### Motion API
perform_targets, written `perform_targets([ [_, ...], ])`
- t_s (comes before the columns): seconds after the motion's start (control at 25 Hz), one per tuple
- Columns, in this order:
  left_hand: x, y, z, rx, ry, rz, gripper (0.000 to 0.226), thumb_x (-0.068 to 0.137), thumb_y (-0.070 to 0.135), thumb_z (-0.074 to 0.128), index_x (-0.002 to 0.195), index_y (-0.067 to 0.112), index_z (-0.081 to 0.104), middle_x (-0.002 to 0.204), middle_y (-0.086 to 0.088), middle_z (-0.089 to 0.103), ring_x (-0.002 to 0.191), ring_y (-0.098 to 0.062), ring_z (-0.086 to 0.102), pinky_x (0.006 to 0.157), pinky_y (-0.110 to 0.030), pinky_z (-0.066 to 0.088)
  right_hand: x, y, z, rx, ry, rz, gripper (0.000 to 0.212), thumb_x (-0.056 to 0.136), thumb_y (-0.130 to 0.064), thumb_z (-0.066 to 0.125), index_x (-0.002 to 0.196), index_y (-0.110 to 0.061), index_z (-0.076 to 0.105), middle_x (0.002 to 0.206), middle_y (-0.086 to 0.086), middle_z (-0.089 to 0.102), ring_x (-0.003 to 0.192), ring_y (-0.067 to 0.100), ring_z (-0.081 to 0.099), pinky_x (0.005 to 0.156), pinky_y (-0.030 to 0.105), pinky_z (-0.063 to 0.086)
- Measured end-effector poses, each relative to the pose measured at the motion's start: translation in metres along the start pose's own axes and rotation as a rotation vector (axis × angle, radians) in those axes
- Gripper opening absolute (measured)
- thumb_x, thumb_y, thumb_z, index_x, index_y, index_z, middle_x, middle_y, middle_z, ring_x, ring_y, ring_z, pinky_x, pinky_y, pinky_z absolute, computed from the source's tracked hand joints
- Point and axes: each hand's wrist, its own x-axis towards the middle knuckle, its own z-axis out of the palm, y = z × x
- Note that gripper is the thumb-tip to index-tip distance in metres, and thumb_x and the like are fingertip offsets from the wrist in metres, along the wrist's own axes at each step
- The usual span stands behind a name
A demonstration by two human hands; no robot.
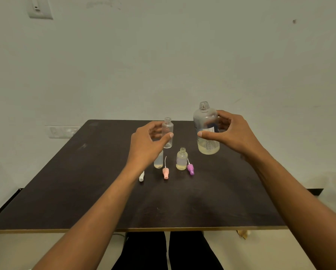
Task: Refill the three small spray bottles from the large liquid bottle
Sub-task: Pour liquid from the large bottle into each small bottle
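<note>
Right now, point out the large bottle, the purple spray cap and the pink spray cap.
large bottle (pixel 209 150), head view, liquid-filled base below the thumb.
purple spray cap (pixel 190 169), head view, middle of the cap body.
pink spray cap (pixel 165 173), head view, middle of the cap body.

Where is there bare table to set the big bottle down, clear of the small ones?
Bare: the near strip of the table, this side of the white cap, pink cap and purple cap; its left part beyond the left hand; the stretch right of the large bottle, under the right hand. Crowded: the middle, where the small bottles and caps sit close.
</note>
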Motion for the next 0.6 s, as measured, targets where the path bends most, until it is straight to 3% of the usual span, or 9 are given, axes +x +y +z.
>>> perform_targets([
  [0.2,-0.002,0.002,0.002,0.005,-0.015,0.01,0.037,0.085,0.028,0.084,0.12,0.027,0.074,0.1,0.019,0.076,0.096,0.011,0.069,0.09,-0.011,0.054,0.01,-0.011,0.001,-0.203,-0.026,-0.086,0.075,0.071,-0.047,0.094,0.138,-0.027,0.066,0.117,-0.006,0.072,0.102,0.016,0.07,0.088,0.027,0.056],
  [0.4,-0.005,0.002,0.003,-0.002,-0.021,0.014,0.034,0.084,0.028,0.086,0.116,0.026,0.076,0.099,0.017,0.077,0.095,0.008,0.071,0.091,-0.016,0.056,0.022,-0.015,0.008,-0.424,-0.025,-0.18,0.083,0.067,-0.051,0.091,0.142,-0.032,0.062,0.12,-0.005,0.074,0.104,0.017,0.069,0.089,0.044,0.061],
  [0.6,-0.005,0.002,0.003,0.004,-0.032,0.019,0.036,0.084,0.028,0.086,0.118,0.026,0.076,0.101,0.017,0.077,0.095,0.008,0.071,0.089,-0.013,0.056,0.027,-0.017,0.012,-0.582,-0.039,-0.274,0.077,0.07,-0.056,0.083,0.141,-0.038,0.059,0.111,-0.006,0.07,0.097,0.019,0.063,0.079,0.047,0.06],
])
